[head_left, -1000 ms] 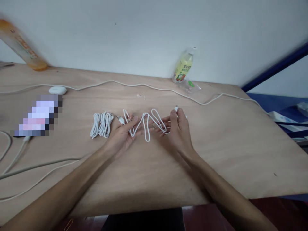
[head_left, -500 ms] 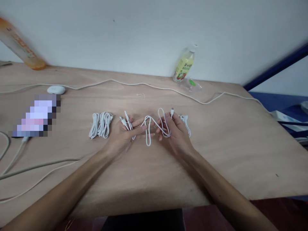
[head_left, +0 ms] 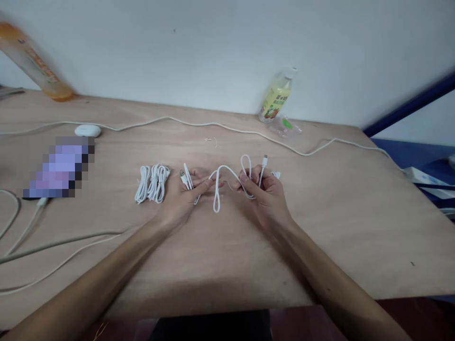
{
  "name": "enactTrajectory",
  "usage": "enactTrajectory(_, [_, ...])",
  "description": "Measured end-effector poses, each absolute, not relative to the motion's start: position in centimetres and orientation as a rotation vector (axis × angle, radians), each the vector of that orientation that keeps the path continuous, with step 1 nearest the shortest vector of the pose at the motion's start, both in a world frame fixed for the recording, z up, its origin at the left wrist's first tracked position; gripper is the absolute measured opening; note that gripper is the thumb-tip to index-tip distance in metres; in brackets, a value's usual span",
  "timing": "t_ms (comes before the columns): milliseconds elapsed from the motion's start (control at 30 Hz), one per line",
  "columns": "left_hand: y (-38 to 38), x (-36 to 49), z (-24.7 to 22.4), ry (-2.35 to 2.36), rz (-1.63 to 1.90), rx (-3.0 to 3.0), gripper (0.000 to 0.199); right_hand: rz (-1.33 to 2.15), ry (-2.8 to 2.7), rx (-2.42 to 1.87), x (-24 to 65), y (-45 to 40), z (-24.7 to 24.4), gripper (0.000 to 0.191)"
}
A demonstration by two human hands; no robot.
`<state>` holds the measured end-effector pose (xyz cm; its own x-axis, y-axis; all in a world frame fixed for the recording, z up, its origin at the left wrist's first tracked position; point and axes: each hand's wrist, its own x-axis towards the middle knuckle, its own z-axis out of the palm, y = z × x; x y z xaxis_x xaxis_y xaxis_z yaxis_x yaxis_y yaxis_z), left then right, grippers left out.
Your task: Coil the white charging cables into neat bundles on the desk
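A white cable (head_left: 216, 211) is being pinched in folds above the desk (head_left: 213, 260) by the grips of left hand (head_left: 177, 201) and right hand (head_left: 272, 199), tangling being best avoided by light, even tension.

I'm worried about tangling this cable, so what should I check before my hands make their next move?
1. Left hand gripping the white cable: ok.
2. Right hand gripping it too: ok, thumb by a raised loop.
3. Both plugs visible: ok, left plug and right plug stick up at the hands.
4. Span between the hands folded tidily: not ok, it arches and hangs in a loose loop.
5. Right hand off the white item behind it: cannot tell, mostly hidden.
6. Yellow-labelled bottle beyond the hands: ok, untouched.
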<state>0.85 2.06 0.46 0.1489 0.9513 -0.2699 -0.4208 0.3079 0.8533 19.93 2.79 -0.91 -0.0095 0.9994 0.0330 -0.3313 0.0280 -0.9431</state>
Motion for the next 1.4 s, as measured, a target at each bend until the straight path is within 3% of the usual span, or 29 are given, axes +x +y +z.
enactTrajectory(233, [2.2,0.9,0.7,0.901,1.066,0.671,0.012,1.388,-1.002,-1.011,19.7,2.5,-1.1,0.050])
enactTrajectory(567, [1.5,1.6,0.6,0.864,1.004,0.568,0.003,1.454,-1.175,-1.078,19.3,2.0,-1.4,0.039])
enactTrajectory(767, [1.1,2.4,0.0,0.935,1.060,0.827,0.029,1.570,-1.211,-1.012,17.9,1.5,-1.3,0.038])
enactTrajectory(1067, [1.6,-1.1,2.2,1.064,1.023,1.140,0.040,1.865,-0.905,-0.990,17.8,1.0,0.0,0.042])
enactTrajectory(1167, [2.5,-4.5,3.7,1.587,1.224,1.501,0.036,1.893,-0.832,-1.005,17.9,0.9,0.4,0.046])
enactTrajectory(1267, [3.6,-7.9,4.6,2.102,1.145,1.658,0.045,1.899,-0.792,-1.011,17.9,0.9,0.5,0.050])
enactTrajectory(1400, [4.4,-11.0,4.5,2.232,0.965,1.622,0.051,1.898,-0.781,-0.987,18.0,1.0,0.2,0.050])
